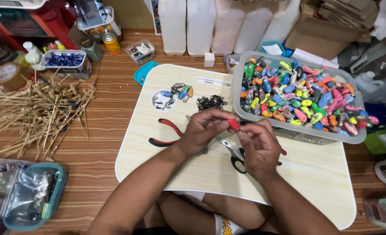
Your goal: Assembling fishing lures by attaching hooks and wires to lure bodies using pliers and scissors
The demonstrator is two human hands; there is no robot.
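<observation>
Centrally, at the middle of the pale folding desk (315, 174), held a small red lure body (234, 125) pinched between both hands: left hand (204, 130) curled closed on it from 9 o'clock, right hand (258, 146) closed on its other end from 4 o'clock. Lay beneath the hands: scissors (234, 156). Rested at 9 o'clock of the left hand: red-handled pliers (167, 130). Stood at 2 o'clock: grey bin (241, 87) heaped with painted lures (302, 102). Sat at 12 o'clock: dark hook pile (211, 102). Sprawled far at 9 o'clock: bamboo sticks (40, 113).
</observation>
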